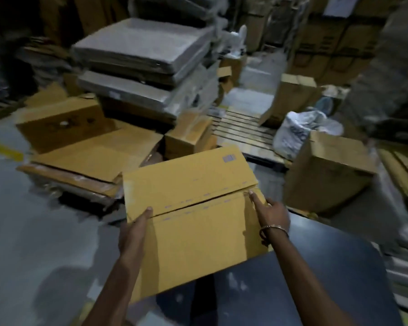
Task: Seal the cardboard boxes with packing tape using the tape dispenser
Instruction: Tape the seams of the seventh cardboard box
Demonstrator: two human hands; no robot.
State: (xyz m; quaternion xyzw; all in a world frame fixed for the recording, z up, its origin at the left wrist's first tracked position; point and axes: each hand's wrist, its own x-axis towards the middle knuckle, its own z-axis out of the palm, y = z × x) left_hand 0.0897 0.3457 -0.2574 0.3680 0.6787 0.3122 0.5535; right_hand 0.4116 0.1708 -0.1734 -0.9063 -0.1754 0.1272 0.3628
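Note:
A brown cardboard box (193, 208) fills the centre of the head view, its two top flaps folded shut and meeting at a dark seam. My left hand (133, 231) grips the box's left edge, thumb on top at the seam's left end. At the right edge, my right hand (270, 214), a metal bangle on the wrist, holds the box with the thumb lying on top near the seam's right end. No tape dispenser is in view.
A dark table top (304, 274) lies under the box's near right corner. Flattened cartons (92, 151) lie left on the floor, wrapped grey slabs (146, 57) are stacked behind. A closed carton (327, 175), a white bag (302, 130) and a pallet (243, 128) sit right.

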